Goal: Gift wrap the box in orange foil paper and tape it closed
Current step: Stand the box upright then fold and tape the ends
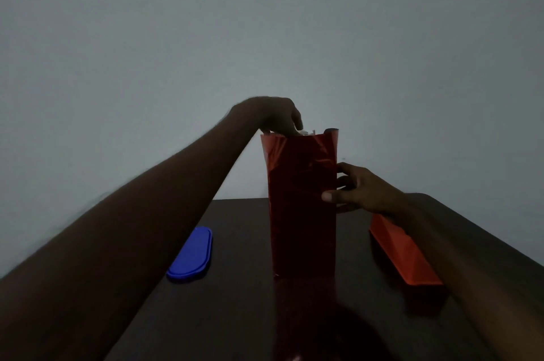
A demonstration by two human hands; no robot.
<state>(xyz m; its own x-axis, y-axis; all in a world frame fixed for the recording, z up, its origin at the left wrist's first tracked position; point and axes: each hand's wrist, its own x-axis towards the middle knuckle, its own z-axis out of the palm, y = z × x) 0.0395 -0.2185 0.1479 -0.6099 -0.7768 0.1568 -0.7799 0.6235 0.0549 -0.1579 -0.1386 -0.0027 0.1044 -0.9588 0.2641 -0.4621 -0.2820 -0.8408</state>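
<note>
Box: tall box wrapped in orange foil paper, stands upright on end near middle of dark table; scene very dim, foil reads dark red.
Foil top: paper rises past box top as open sleeve, edges loose and uneven; something pale shows inside the opening, too dark to identify.
Foil bottom: lower edge meets tabletop; faint red reflection on table in front of it.
Left hand: left hand over top left of the sleeve, fingers curled down onto the paper's upper edge, pinching or pressing it; exact hold hard to tell in the low light.
Right hand: right hand on box's right side about mid-height; thumb on the near face, fingers bent round the right edge, gripping the wrapped box.
Arms: both bare forearms reach in from lower corners of view.
Blue lid: flat blue oblong lid lies on table left of box, apart from it.
Orange pack: long orange item lies on table right of box, under right forearm, not touching box; cannot tell what it is.
Background: plain grey wall behind table.
</note>
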